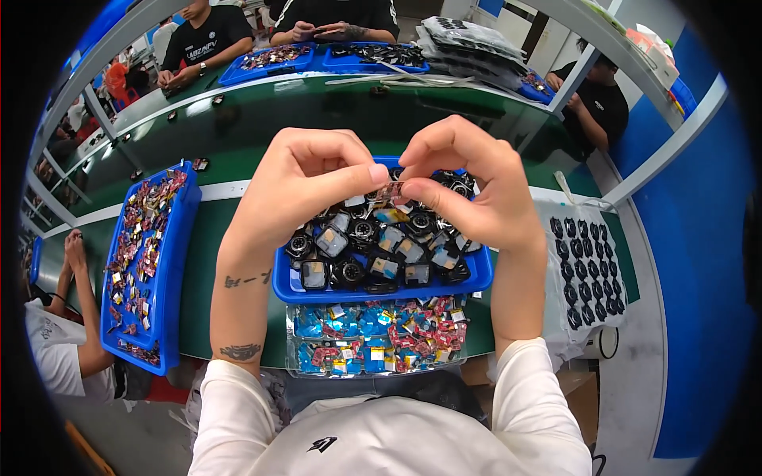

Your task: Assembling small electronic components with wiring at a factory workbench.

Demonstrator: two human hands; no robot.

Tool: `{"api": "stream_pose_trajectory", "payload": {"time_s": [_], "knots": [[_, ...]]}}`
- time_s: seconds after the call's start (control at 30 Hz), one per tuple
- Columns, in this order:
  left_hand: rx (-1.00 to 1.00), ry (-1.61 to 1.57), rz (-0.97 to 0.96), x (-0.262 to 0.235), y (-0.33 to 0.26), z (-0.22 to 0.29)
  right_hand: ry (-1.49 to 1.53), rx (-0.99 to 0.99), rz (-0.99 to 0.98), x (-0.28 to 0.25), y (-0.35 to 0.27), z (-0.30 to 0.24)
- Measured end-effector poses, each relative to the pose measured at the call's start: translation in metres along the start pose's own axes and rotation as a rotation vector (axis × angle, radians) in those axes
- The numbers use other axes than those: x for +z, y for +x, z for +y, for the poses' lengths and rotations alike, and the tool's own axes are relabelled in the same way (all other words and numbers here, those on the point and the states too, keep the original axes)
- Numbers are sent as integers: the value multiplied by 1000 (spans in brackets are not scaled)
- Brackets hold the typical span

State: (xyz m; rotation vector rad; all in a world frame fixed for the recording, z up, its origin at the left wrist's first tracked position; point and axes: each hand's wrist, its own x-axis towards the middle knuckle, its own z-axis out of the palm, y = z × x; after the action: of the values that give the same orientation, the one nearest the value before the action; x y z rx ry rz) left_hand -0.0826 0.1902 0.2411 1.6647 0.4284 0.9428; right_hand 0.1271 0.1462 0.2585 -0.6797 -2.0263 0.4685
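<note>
A long green workbench [238,119] fills the scene, with other people seated across it and at its left end, each at their own blue trays. To the person's left lies a long blue tray [178,262] strewn with small reddish circuit pieces. Directly ahead sits a smaller blue tray [381,287] heaped with black camera modules, and just below it a clear tray [373,337] of blue and red parts; to the right, a white sheet [583,270] holds black round pieces in neat rows. Judging by the heaped centre tray and the many loose pieces on the left, much work appears left, though how much is finished cannot be told. Above the centre tray, the left hand [298,186] and right hand [468,178] meet, both curled nearly closed, thumbs and forefingers pinching one small reddish component [390,190] between them.
</note>
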Motion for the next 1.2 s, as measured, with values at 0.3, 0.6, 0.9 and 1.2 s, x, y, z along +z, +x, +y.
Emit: {"api": "stream_pose_trajectory", "payload": {"time_s": [0.3,0.6,0.9,1.2], "knots": [[110,-17,141,18,13,-2,68,42,111,-8,-6,9],[142,-68,237,17,10,-7,229,133,118,12,0,20],[203,-73,378,6,4,-3,411,150,164,5,1,30],[-45,-83,139,24,9,-1,462,220,245,3,-1,29]]}}
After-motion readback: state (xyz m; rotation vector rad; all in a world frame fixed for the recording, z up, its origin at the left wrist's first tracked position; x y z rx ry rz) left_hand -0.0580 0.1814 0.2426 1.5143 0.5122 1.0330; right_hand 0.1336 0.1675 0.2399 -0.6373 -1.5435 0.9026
